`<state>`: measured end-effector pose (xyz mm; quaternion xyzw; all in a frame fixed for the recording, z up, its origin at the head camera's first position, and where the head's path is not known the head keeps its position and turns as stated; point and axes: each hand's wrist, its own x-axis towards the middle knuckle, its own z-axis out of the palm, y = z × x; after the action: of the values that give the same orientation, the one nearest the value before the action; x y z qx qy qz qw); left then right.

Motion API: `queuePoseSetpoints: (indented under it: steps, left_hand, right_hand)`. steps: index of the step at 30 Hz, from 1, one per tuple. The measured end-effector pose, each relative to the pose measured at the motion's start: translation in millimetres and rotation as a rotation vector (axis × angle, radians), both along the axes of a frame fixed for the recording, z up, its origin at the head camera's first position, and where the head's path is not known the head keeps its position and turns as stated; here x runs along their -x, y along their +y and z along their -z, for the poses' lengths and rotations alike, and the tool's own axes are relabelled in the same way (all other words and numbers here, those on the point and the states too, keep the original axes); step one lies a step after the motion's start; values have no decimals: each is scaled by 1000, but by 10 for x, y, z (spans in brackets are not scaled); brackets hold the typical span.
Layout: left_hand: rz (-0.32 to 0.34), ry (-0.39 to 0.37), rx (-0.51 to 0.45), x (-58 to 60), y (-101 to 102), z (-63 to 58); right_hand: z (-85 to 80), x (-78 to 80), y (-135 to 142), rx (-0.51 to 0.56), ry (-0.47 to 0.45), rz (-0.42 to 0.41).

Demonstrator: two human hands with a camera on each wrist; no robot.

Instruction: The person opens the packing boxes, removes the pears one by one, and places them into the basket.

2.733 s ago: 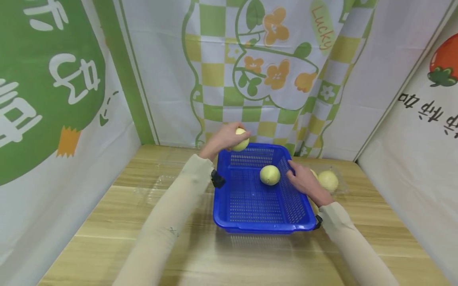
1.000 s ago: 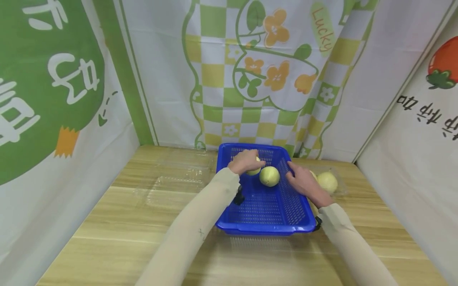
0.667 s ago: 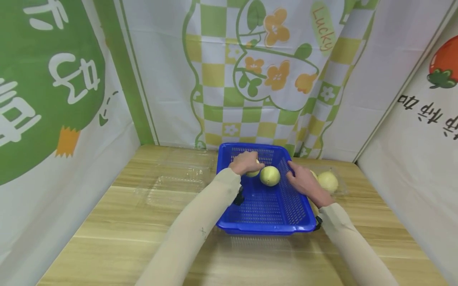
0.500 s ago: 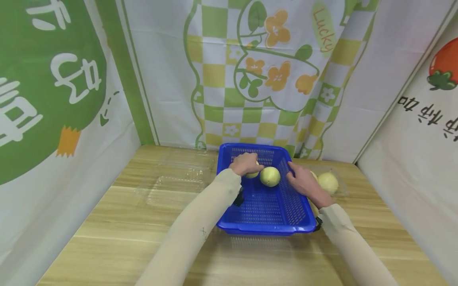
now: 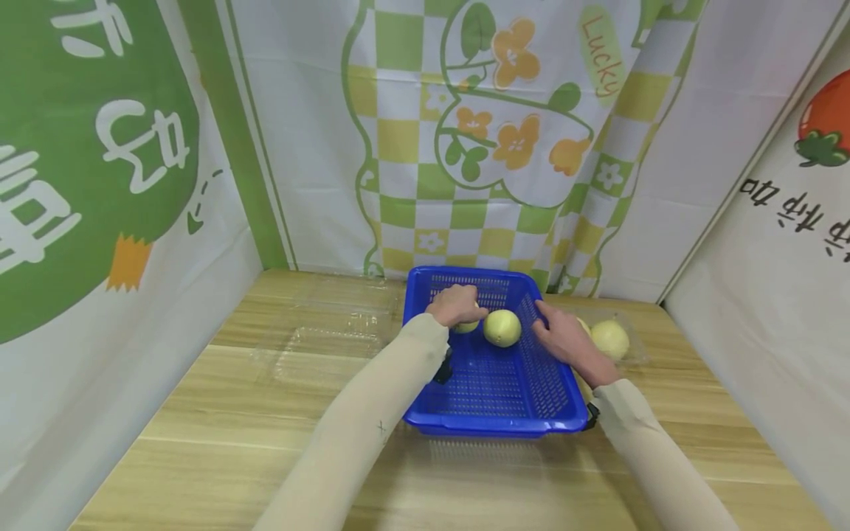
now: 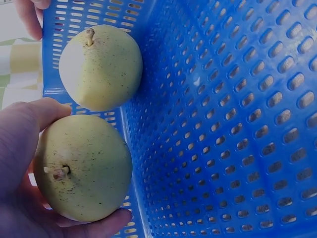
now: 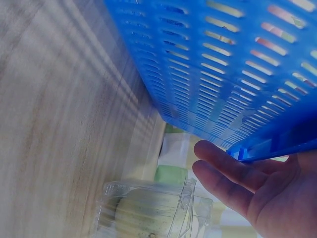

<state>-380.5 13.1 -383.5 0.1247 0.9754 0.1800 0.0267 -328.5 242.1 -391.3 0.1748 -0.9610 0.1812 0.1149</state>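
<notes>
A pale green pear (image 6: 84, 168) is in the left hand (image 5: 457, 306), whose thumb and fingers curl round its sides; it is inside the blue basket (image 5: 488, 425), toward the far left corner, though whether it rests on the bottom cannot be told. A second pear (image 5: 502, 328) sits just to its right, nearer the right wall of the basket; whether the two touch is unclear. The right hand (image 5: 564, 335) holds the basket's right rim, thumb on the inner side, with two fingers stretched fairly straight outside. The basket stands near the back edge of the table (image 5: 199, 442), a little right of the middle. Just past its right side, toward the table's back right corner, a see-through box (image 7: 184, 208) carries more pears (image 5: 609, 339), partly hidden by the right hand. Toward the back left corner lies a see-through tray (image 5: 325, 354). Both sleeves (image 5: 352, 420) are cream, with something black at each wrist. Behind the back edge hangs a checked curtain (image 5: 398, 140) with orange flowers and the word Lucky; the wall to its right shows a printed tomato (image 5: 826, 122)
</notes>
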Motion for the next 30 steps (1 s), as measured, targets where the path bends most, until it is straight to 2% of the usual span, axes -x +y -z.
queuePoseSetpoints:
  steps: [7,18,30]
  left_hand:
    - [-26,-29,-8,-12,-3,-6]
    - [-1,-26,5,3,-2,-20]
    - [-45,-66,-26,0,5,-32]
  right_hand:
    - [-2,-1,-4,0,6,0]
    - [-17,14,12,1,-11,5]
    - [0,17,15,-3,-38,-4]
